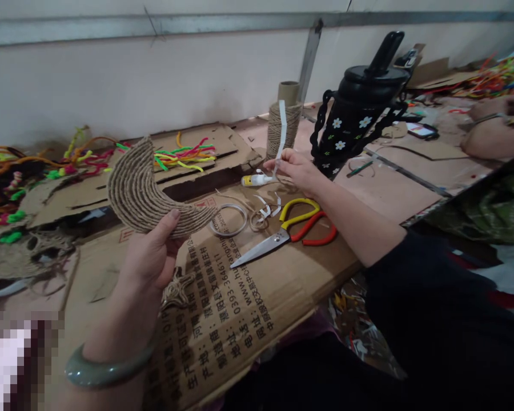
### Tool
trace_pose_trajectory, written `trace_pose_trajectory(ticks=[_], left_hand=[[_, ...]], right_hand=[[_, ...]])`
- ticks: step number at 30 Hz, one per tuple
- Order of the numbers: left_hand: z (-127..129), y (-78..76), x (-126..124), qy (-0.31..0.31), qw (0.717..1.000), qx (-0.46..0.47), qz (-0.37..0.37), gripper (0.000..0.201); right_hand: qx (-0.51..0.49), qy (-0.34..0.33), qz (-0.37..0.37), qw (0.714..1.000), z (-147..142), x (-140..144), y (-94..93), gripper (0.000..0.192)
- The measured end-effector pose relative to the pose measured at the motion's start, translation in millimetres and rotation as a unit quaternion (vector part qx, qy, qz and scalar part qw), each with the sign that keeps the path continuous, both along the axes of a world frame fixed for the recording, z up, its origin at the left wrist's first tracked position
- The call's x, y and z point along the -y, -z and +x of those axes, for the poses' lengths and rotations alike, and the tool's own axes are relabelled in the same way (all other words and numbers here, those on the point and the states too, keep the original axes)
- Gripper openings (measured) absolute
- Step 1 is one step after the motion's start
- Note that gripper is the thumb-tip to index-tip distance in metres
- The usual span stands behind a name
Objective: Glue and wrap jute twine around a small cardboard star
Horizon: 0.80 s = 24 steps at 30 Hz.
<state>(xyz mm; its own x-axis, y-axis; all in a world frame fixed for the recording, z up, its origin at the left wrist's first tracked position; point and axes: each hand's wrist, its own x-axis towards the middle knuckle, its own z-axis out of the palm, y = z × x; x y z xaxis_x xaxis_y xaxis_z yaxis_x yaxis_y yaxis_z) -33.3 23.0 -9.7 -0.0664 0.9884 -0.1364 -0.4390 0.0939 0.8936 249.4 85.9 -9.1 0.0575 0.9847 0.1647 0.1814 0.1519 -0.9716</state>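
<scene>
Now left hand (148,260) grips fully twine-wrapped crescent (148,191) frame centre-left; right hand (297,168) pinches white paper strip (281,134); scissors (289,231) idle on bench (248,297).

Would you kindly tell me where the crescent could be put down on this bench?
Bare printed cardboard lies below the scissors, right of the left hand holding the twine crescent. Another bare patch of bench lies right of the scissors. It is crowded around the right hand, glue bottle and tape ring.
</scene>
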Motion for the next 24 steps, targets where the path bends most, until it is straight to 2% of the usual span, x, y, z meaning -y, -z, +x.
trace_pose_trajectory(ticks=[4,7,9,11,14,18,24], left_hand=[[5,-4.5,0,-0.034,0.999,0.002,0.013,0.018],[8,-6.8,1,-0.039,0.999,0.003,0.01,0.015],[9,-7.2,1,-0.039,0.999,0.007,0.01,0.014],[8,-6.8,2,-0.035,0.999,0.011,0.007,0.015],[8,-6.1,2,-0.033,0.999,0.011,0.012,0.017],[9,-6.1,2,-0.026,0.999,0.012,0.016,0.018],[8,-7.0,1,-0.04,0.999,0.007,-0.007,0.012]], right_hand=[[0.166,0.077,0.05,0.982,5,-1,-1.4,0.008],[0.308,0.132,0.108,0.936,10,1,-3.2,0.006],[0.379,0.145,0.102,0.908,12,3,-4.8,0.007],[0.406,0.144,0.075,0.899,14,7,-5.8,0.008],[0.353,0.128,0.041,0.926,16,12,-4.6,0.008],[0.172,0.122,-0.038,0.977,15,11,1.5,0.015],[-0.013,0.108,-0.091,0.99,11,9,4.9,0.02]])
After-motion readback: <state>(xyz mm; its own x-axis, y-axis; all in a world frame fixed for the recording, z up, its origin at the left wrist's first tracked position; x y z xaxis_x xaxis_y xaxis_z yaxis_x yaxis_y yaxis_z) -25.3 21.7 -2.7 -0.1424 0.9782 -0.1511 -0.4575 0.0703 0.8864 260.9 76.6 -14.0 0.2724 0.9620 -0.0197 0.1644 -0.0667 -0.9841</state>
